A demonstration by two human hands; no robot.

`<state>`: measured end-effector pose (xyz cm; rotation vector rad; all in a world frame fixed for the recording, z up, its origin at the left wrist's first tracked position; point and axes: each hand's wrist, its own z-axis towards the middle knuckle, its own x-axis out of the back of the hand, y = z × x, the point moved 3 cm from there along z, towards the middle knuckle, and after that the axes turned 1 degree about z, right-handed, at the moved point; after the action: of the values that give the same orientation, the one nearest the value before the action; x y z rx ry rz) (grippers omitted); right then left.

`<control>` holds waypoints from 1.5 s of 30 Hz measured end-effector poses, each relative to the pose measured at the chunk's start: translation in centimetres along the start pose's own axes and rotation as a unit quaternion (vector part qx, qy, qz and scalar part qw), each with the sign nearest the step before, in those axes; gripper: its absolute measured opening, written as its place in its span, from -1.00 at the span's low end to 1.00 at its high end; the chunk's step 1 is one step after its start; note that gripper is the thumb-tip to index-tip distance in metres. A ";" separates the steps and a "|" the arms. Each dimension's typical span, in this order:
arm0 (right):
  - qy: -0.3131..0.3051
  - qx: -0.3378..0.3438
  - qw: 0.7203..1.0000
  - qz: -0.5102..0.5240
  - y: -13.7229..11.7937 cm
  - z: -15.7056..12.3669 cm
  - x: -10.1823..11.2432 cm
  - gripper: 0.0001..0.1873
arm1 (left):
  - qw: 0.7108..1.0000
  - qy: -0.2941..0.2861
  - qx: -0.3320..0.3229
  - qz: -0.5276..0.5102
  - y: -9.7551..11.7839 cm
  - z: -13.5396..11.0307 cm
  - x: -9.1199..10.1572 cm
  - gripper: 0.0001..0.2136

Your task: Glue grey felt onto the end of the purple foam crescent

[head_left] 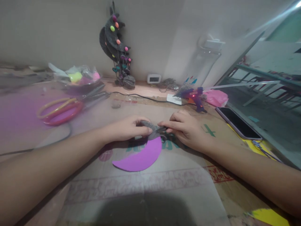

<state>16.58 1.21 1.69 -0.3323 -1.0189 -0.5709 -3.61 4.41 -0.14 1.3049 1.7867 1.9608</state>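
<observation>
A purple crescent-shaped piece (143, 158) lies on the work surface in front of me, its upper tip under a strip of grey felt-like cloth (154, 134). My left hand (131, 128) pinches the cloth between thumb and fingers, just above the crescent. From the other side, my right hand (184, 129) is closed, with its fingertips on a dark grey strip close to the cloth. Whether that strip is part of the same cloth cannot be made out. A small dark curl hangs below the right fingers.
Scissors with red and yellow handles (63, 114) lie at left, near a plastic bag of coloured bits (77, 77). A decorated grey crescent ornament (115, 40) hangs behind. A glue gun (194, 95), its light red, and a phone (238, 123) are at right. A black cord (138, 95) crosses behind my hands.
</observation>
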 end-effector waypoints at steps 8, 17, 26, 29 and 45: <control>0.015 0.017 1.000 -0.018 -0.2 0.2 0.0 -0.67 | 1.000 -0.002 -0.020 0.011 0.3 -0.1 0.0 -0.83; 0.044 -0.104 0.988 0.106 0.5 0.1 0.5 -0.64 | 1.000 -0.006 -0.021 -0.014 0.3 0.0 -0.1 -0.78; -0.056 -0.298 0.914 0.271 -0.3 0.5 -0.1 -0.83 | 0.999 0.020 -0.030 0.027 0.6 0.2 -0.1 -0.78; -0.074 -0.244 0.929 0.267 -0.7 0.6 -0.3 -0.90 | 0.999 0.026 -0.025 -0.010 0.5 0.2 -0.1 -0.74; 0.026 -0.167 0.962 0.213 0.2 -0.1 0.3 -0.60 | 0.998 0.066 0.000 -0.015 -0.1 0.3 -0.1 -0.61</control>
<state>16.89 1.17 1.93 -0.8104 -0.7652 -0.3555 -3.32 4.56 -0.30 1.1654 1.8527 2.0754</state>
